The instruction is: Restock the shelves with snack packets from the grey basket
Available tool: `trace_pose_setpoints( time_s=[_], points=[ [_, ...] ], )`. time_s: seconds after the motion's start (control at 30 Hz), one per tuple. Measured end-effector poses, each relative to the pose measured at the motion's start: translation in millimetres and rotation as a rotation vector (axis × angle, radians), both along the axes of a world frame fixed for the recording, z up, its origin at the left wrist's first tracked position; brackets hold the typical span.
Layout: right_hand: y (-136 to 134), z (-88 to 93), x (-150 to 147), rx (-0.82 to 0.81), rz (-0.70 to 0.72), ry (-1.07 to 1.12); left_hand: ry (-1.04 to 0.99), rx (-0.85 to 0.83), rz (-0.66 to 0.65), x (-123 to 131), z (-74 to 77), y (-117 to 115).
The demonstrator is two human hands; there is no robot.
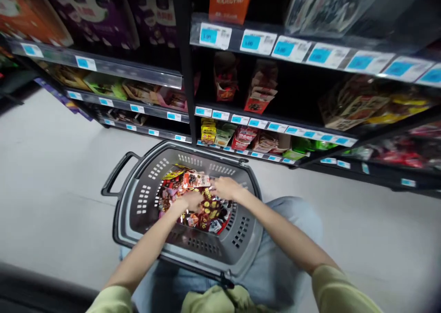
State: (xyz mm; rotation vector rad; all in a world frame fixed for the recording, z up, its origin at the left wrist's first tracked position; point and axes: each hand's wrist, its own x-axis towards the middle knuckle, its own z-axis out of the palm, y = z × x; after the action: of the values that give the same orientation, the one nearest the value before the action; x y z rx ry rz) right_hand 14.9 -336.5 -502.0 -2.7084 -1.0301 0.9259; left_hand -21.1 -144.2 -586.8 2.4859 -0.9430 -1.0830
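Observation:
A grey shopping basket with perforated sides sits in front of my knees, holding many small snack packets in a heap. Both hands reach down inside it. My right hand has its fingers closed at the right end of a white and red snack packet lying on top of the heap. My left hand is just left of it, over the packets, its fingers blurred and partly hidden. Beside the hands lies a dark red packet with yellow marks. A yellow packet rests at the far side.
Black store shelves with blue-and-white price tags stand ahead. Boxed snack packets sit on the shelves, with more packets on the lowest one. The basket's handle sticks out leftward over the pale floor.

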Motion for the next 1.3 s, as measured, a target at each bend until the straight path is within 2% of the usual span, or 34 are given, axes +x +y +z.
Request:
trace_pose_setpoints(
  time_s=[0.07, 0.1, 0.23, 0.3, 0.37, 0.43, 0.53, 0.6, 0.67, 0.7, 0.73, 0.8, 0.87, 0.93, 1.07, 1.3],
  points=[
    [-6.8, 2.4, 14.8, 0.111, -0.105, 0.000, 0.044, -0.089, 0.079, 11.5, 12.9, 9.1],
    [-9.1, 3.8, 21.1, 0.208, -0.176, 0.019, 0.062, -0.175, 0.158, 16.8, 19.6, 13.0],
    [-8.0, 12.4, 35.4, 0.723, -0.567, 0.267, 0.134, -0.602, 0.652, 28.0, 44.1, 20.6],
    [-1.6, 14.7, 34.1, 0.930, -0.765, 0.463, 0.227, -0.741, 0.822, 27.2, 52.5, 19.3],
    [7.3, 13.0, 28.4, 1.087, -0.869, 0.603, 0.330, -0.834, 0.927, 25.0, 56.9, 16.9],
    [16.3, 8.6, 21.9, 1.182, -0.909, 0.641, 0.369, -0.867, 0.967, 24.3, 57.7, 16.7],
    [21.9, 7.0, 18.2, 1.255, -1.019, 0.595, 0.395, -0.871, 0.907, 29.7, 54.7, 25.7],
    [16.0, 13.8, 22.3, 1.322, -1.119, 0.575, 0.402, -0.895, 0.897, 37.3, 51.2, 36.9],
    [4.0, 26.1, 30.3, 1.382, -1.236, 0.603, 0.313, -0.858, 0.922, 45.5, 46.5, 48.6],
    [-2.9, 33.3, 34.6, 1.392, -1.289, 0.630, 0.232, -0.775, 0.903, 48.7, 43.3, 53.4],
    [-9.3, 40.4, 38.5, 1.388, -1.329, 0.655, 0.156, -0.628, 0.826, 50.8, 39.5, 56.8],
    [-18.5, 52.8, 44.1, 1.365, -1.364, 0.676, 0.089, -0.248, 0.559, 51.2, 29.2, 58.9],
    [-20.9, 61.0, 46.6, 1.356, -1.359, 0.657, 0.115, 0.075, 0.321, 46.8, 16.5, 55.1],
    [-17.6, 64.4, 47.0, 1.357, -1.335, 0.650, 0.128, 0.252, 0.240, 40.1, 3.7, 48.9],
    [-8.4, 61.0, 47.3, 1.348, -1.268, 0.687, 0.012, 0.355, 0.187, 31.1, -12.1, 44.0],
    [-10.2, 56.7, 49.0, 1.375, -1.210, 0.658, -0.154, 0.348, 0.092, 28.8, -19.9, 46.9]
  ],
)
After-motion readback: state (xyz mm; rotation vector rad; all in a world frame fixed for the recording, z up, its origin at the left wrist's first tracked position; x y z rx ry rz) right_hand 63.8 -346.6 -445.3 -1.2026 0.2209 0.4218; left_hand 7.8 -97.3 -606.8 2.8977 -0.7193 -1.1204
